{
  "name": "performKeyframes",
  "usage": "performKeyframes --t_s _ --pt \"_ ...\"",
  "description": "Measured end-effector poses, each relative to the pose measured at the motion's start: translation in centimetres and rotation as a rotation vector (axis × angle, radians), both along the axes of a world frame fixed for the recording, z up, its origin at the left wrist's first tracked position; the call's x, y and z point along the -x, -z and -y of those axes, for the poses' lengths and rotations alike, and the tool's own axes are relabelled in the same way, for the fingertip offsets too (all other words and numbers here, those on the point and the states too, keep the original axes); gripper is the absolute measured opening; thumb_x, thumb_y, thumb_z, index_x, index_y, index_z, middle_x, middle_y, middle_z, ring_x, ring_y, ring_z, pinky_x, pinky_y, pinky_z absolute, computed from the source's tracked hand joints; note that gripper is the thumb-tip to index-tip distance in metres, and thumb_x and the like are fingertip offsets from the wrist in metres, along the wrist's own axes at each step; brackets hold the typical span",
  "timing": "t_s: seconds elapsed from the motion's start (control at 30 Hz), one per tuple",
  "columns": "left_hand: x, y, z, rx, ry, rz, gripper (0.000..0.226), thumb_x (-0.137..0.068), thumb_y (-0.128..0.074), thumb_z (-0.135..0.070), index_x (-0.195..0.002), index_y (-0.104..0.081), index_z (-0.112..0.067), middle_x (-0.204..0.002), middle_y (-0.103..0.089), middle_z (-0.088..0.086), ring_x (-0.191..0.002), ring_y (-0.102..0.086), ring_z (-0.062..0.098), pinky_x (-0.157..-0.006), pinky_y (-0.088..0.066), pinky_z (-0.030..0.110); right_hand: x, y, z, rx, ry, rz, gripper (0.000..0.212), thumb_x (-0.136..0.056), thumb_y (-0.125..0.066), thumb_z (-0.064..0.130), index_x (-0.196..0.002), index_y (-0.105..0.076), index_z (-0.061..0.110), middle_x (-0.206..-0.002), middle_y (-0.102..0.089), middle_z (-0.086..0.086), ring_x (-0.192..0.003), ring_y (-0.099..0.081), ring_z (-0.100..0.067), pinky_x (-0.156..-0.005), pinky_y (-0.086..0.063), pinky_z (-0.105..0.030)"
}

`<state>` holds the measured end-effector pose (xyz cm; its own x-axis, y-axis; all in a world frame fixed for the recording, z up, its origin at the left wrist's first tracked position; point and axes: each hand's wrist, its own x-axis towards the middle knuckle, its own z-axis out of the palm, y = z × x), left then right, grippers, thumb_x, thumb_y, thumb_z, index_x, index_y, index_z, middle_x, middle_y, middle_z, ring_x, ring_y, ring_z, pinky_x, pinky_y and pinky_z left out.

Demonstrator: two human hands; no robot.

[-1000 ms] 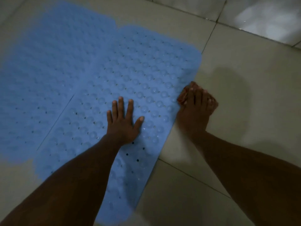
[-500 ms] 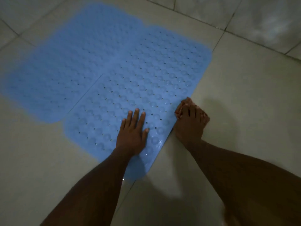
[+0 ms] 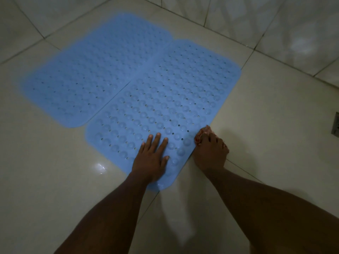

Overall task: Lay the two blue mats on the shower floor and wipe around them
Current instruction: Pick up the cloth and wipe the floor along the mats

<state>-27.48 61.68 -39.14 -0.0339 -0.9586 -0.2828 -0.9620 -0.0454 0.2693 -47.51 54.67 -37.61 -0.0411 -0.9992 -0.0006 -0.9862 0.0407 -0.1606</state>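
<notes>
Head view, looking down at a tiled shower floor (image 3: 55,180). Fingers (image 3: 157,142) of the left hand (image 3: 150,162) lie flat and slightly spread, palm down, on the near corner of the right-hand blue mat (image 3: 174,99); the thumb points toward the mat's right edge. Fingers (image 3: 213,138) of the right hand (image 3: 211,154) are curled tightly around a small reddish cloth (image 3: 200,136), which is crumpled and shows only at the fingertips; it touches the floor just beside the mat's right edge, near that same corner. Both mats are thin, flexible sheets with rounded corners, covered in rows of raised round bumps and small drain holes. The left-hand blue mat (image 3: 88,79) lies flat farther from the hands, its long edge touching or slightly overlapped by the right-hand mat; which of the two cannot be told. Floor tiles are large, glossy and pale, with dark grout lines and a bright wet-looking reflection near the left forearm. A dark rectangular fitting (image 3: 335,125) shows at the floor's right edge, partly cut off.
</notes>
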Motion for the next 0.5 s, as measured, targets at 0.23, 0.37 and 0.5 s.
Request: performKeyframes --t_s 0.23,0.37,0.5 --pt "-0.8 0.7 -1.4 0.067 0.021 -0.027 0.074 -0.095 -0.010 -0.061 -0.162 -0.007 -0.029 -0.171 0.003 -0.001 -0.157 0.007 0.022 -0.125 -0.007 0.043 0.1 -1.1 -1.5 -0.101 -0.027 -0.035 0.043 -0.095 -0.047 0.031 -0.134 -0.055 0.013 -0.127 -0.060 -0.011 -0.111 -0.053 -0.037 -0.088 -0.043 -0.047" --pt "-0.8 0.8 -1.7 0.053 0.016 -0.023 0.076 -0.095 -0.008 -0.061 -0.162 -0.005 -0.027 -0.170 0.007 -0.001 -0.157 0.009 0.022 -0.126 -0.007 0.044 0.3 -1.2 -2.7 -0.115 -0.077 -0.028 0.041 -0.095 -0.048 0.031 -0.129 -0.059 0.013 -0.113 -0.062 -0.010 -0.104 -0.054 -0.035 -0.077 -0.044 -0.044" --pt "-0.3 0.5 -2.2 0.058 -0.004 -0.030 0.076 -0.094 -0.009 -0.058 -0.163 -0.009 -0.024 -0.171 0.004 0.001 -0.157 0.009 0.024 -0.126 -0.005 0.045 0.3 -0.9 -4.3 -0.084 -0.083 0.039 0.039 -0.088 -0.048 0.038 -0.112 -0.067 0.014 -0.097 -0.062 -0.007 -0.094 -0.056 -0.033 -0.066 -0.049 -0.039"
